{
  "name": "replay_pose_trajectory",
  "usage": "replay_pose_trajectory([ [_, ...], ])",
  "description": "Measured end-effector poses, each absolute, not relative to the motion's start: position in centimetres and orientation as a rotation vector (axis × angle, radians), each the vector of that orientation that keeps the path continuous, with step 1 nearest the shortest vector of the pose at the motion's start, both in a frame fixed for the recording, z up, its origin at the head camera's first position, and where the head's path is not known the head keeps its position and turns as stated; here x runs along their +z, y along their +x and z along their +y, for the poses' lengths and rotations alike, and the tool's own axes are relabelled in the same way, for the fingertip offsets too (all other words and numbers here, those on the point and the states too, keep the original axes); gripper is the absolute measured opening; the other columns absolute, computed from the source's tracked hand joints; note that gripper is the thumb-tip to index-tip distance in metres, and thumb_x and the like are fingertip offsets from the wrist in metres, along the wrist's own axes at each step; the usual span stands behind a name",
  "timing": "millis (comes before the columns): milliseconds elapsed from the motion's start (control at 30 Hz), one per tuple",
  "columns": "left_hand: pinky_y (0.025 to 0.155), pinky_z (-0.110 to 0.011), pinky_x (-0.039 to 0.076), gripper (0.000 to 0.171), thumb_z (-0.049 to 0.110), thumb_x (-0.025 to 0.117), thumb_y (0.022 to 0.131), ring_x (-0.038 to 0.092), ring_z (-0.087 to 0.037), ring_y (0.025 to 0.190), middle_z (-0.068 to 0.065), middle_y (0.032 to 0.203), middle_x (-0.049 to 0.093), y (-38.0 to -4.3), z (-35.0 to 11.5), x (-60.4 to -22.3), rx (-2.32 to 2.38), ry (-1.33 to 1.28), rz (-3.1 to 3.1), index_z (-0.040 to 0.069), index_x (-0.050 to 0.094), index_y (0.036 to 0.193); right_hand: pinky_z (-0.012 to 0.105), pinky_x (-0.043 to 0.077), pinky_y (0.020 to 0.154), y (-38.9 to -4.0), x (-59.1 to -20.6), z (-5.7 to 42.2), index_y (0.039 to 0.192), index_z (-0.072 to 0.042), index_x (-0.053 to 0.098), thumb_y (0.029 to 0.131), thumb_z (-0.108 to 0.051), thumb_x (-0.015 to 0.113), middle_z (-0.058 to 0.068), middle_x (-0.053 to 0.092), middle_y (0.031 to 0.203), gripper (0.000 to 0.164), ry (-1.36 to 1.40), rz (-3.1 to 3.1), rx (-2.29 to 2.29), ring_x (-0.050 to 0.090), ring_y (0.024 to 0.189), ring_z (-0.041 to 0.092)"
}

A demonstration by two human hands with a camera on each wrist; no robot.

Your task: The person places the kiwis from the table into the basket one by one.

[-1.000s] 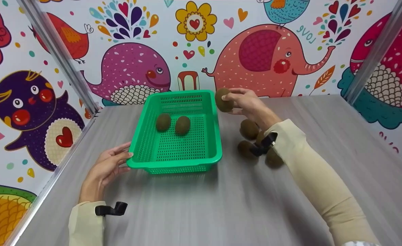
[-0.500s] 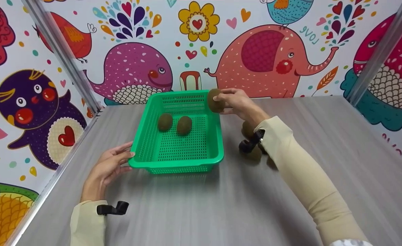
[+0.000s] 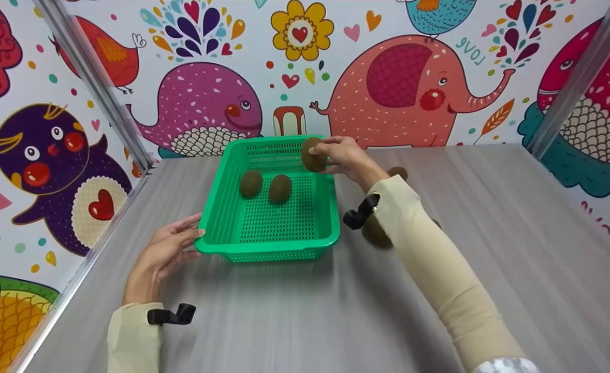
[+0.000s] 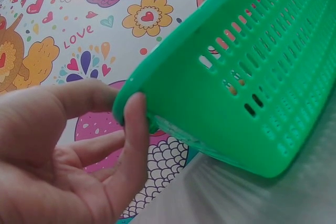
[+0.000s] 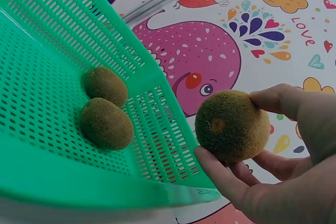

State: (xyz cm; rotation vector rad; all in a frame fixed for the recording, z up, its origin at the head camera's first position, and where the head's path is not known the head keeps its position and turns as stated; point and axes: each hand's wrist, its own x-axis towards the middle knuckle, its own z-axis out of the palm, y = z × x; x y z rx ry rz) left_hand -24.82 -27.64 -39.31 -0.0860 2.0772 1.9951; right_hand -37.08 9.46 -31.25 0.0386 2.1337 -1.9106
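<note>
A green plastic basket (image 3: 269, 247) with slotted walls stands on the table. Two brown kiwis lie in it side by side, a left kiwi (image 3: 251, 184) and a right kiwi (image 3: 280, 189). My left hand (image 3: 168, 251) pinches the basket's near left corner; in the left wrist view, thumb and fingers (image 4: 135, 145) sit on either side of the rim. My right hand (image 3: 349, 158) grips another kiwi (image 3: 313, 154) between thumb and fingertips, over the basket's far right rim. The right wrist view shows this held kiwi (image 5: 231, 125) close above the rim, with fuzzy skin and a stem end showing.
More kiwis lie on the table right of the basket, partly hidden by my right forearm: a near kiwi (image 3: 376, 233) and a far kiwi (image 3: 398, 172). A printed cartoon wall (image 3: 294, 93) stands right behind the basket, with a metal post (image 3: 98, 88) at the left corner.
My right hand has moved left with the kiwi, from beside the basket to over its far right rim. My left hand stays at the corner.
</note>
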Motion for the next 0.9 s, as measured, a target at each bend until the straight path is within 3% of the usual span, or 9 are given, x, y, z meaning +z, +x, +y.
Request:
replay_pose_trajectory([
  [467,0.072,-0.024,0.057,0.068,0.015,0.062,0.099,0.069,-0.004,0.088,0.014,0.106,0.069,-25.0,-27.7,-39.3,1.988,-0.100,2.085,0.002,0.028,0.157,0.043,0.055,0.099,-38.4,-32.5,7.0,0.144,-0.003,0.044,0.096,-0.019,0.067,0.017,0.049,0.144,0.056,0.062,2.114,-1.933,0.052,0.134,0.033],
  [900,0.071,-0.024,0.057,0.068,0.013,0.061,0.100,0.069,-0.003,0.088,0.013,0.112,0.066,-25.0,-27.6,-39.2,1.999,-0.093,2.082,0.002,0.026,0.158,0.046,0.050,0.105,-38.8,-33.7,5.3,0.148,-0.003,0.035,0.098,-0.017,0.065,0.018,0.044,0.147,0.060,0.102,2.111,-1.912,0.049,0.135,0.033],
])
